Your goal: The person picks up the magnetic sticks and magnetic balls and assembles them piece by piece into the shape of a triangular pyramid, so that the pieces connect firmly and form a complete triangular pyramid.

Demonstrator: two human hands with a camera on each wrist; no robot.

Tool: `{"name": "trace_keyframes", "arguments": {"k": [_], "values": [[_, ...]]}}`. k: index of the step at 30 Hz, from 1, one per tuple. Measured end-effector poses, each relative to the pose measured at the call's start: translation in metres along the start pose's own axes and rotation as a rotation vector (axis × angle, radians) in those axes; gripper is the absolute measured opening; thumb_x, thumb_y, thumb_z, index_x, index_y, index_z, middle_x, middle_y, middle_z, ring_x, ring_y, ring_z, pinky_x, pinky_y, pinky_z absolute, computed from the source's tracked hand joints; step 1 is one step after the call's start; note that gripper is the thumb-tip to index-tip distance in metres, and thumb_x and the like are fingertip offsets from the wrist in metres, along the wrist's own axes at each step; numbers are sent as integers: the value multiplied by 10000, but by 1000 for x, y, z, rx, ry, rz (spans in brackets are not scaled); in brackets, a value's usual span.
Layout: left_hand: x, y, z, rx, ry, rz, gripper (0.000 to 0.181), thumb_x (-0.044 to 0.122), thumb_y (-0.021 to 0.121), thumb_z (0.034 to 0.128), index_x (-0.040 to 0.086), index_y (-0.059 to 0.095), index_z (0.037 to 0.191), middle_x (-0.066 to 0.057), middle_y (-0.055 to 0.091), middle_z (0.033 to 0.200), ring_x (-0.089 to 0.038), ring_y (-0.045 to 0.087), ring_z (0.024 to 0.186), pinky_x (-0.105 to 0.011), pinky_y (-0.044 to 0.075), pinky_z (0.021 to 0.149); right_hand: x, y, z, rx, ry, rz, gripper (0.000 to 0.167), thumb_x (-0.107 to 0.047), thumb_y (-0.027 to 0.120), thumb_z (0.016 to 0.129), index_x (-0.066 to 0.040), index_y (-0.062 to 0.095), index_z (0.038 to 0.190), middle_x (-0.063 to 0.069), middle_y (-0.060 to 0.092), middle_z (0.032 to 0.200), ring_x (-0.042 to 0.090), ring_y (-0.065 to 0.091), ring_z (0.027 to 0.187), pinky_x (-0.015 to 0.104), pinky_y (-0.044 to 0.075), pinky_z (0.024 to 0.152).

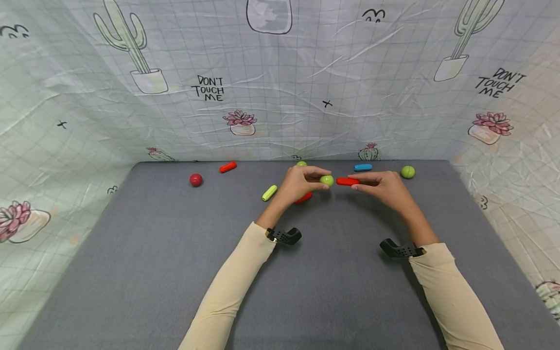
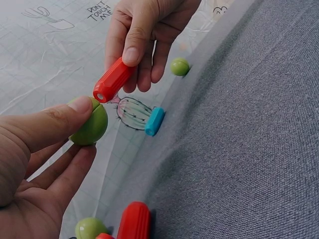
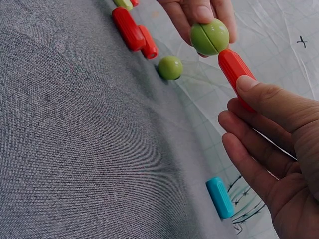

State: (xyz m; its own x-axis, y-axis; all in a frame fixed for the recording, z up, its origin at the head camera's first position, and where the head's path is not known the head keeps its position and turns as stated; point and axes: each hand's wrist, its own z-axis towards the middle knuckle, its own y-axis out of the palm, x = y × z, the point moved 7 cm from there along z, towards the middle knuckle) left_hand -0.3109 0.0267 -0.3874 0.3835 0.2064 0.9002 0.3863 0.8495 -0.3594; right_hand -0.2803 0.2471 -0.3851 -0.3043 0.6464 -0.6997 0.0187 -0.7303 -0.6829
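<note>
My left hand (image 1: 298, 183) pinches a green ball (image 1: 326, 181) between thumb and fingers, above the far part of the table. Facing it, my right hand (image 1: 387, 188) holds a ribbed red plastic stick (image 1: 345, 181) by one end. The stick's free end points at the ball. A narrow gap separates the two in the head view, while in the wrist views they look very close, and I cannot tell whether they touch. A thin seam line runs around the ball (image 3: 210, 37) in the right wrist view.
Beneath the left hand lies a red stick (image 1: 304, 198); another green ball (image 1: 302, 164) is partly hidden behind that hand. A yellow-green stick (image 1: 269, 193), red stick (image 1: 228, 167) and red ball (image 1: 196, 180) lie leftward. Rightward are a blue stick (image 1: 362, 167) and green ball (image 1: 408, 172).
</note>
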Motion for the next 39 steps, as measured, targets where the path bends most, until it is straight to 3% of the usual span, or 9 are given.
{"name": "trace_keyframes", "arguments": {"k": [12, 21, 27, 34, 39], "values": [[1, 4, 1, -11, 0, -6, 379, 42, 836, 830, 32, 752, 1199, -66, 757, 1145, -103, 731, 985, -228, 579, 843, -2, 6, 2, -20, -58, -49, 318, -296, 779, 917, -178, 774, 1212, 65, 773, 1078, -13, 675, 845, 174, 520, 676], [-1, 6, 5, -17, 12, 60, 371, 70, 842, 828, 40, 759, 1188, -76, 757, 1143, -133, 735, 1006, -207, 573, 838, -3, 7, 2, -20, -107, 6, 309, -181, 771, 924, -99, 754, 1221, 110, 728, 1161, 128, 713, 955, 193, 575, 788], [-9, 10, 8, -21, -7, 121, 362, 107, 854, 820, 68, 771, 1171, -68, 759, 1137, -112, 733, 1004, -196, 571, 819, 4, 10, 3, -29, -63, -19, 266, -181, 785, 913, -94, 773, 1164, 96, 759, 1042, 140, 709, 903, 185, 567, 778], [-20, 17, 10, -59, -23, 164, 346, 114, 837, 839, 53, 767, 1172, -69, 752, 1155, -130, 724, 1028, -195, 563, 838, 14, 18, 3, -95, 1, -85, 275, -218, 796, 906, -105, 783, 1157, 88, 775, 998, 236, 730, 903, 364, 597, 766], [-22, 22, 12, -115, -12, 278, 335, 130, 833, 845, 71, 771, 1168, -56, 758, 1140, -135, 717, 1035, -184, 544, 861, 21, 24, 1, -117, 34, -138, 258, -252, 791, 913, -131, 798, 1141, 75, 783, 1000, 188, 713, 847, 294, 534, 686]]}}
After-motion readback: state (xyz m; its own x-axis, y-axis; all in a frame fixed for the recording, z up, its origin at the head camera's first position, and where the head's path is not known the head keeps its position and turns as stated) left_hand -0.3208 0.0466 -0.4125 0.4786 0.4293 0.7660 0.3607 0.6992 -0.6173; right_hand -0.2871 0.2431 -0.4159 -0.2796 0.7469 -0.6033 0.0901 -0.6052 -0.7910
